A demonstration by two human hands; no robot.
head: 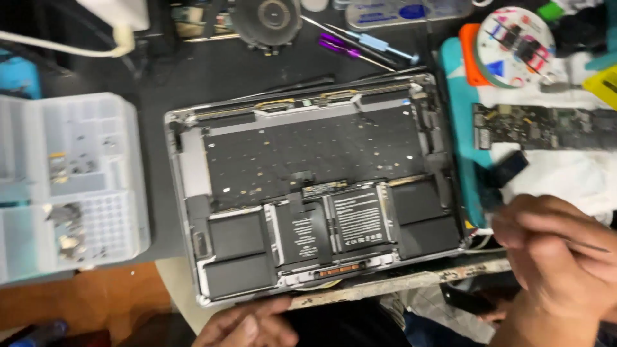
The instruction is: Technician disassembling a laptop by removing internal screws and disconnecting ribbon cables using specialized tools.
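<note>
An opened laptop base [193, 138] lies in the middle, its black keyboard backing and several black battery cells [238, 234] exposed. My left hand [247, 324] rests at the lower edge, just under the laptop's near side, fingers loosely curled with nothing visible in it. My right hand [559, 257] hovers at the lower right, beside the laptop's right corner, blurred, fingers closed around a thin dark metal tool [588, 245] that pokes out to the right. A bare green circuit board [546, 125] lies on white cloth to the right.
A clear plastic parts organiser [64, 186] with small screws stands at the left. Purple and blue screwdrivers [360, 48] lie behind the laptop. A round white tray [517, 45] of bits sits at the back right. A teal mat [459, 128] borders the laptop's right side.
</note>
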